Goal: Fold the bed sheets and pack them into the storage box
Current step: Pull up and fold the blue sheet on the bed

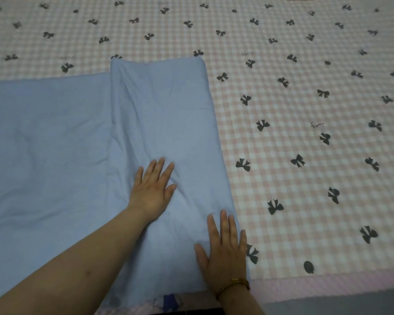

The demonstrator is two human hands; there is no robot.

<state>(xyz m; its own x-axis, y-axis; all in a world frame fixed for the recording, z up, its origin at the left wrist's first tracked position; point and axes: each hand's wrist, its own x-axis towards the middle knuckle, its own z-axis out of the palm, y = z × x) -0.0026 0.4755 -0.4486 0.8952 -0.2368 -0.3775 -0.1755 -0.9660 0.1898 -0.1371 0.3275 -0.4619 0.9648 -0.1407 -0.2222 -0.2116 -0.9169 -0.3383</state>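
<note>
Light blue cotton-like fabric, the bed sheet [55, 137], lies on the left part of the bed, spread over a pink and white checked bed cover [305, 110] that is printed with small black bows. The right part of the sheet is folded over itself, so a doubled panel with a rounded far corner lies on top of the single layer, and its long edge runs down toward the near edge of the bed.

The left hand [151, 192] lies flat on the middle of this folded panel, with the fingers straight, a little spread, and pressing on the cloth; it grasps nothing. The right hand [225, 253] also lies flat, near the right edge of the folded panel and close to the near edge of the bed. Its fingers are straight and released, and the little finger reaches the border of the sheet. A gold-coloured bracelet [236, 284] is on the right wrist.
</note>
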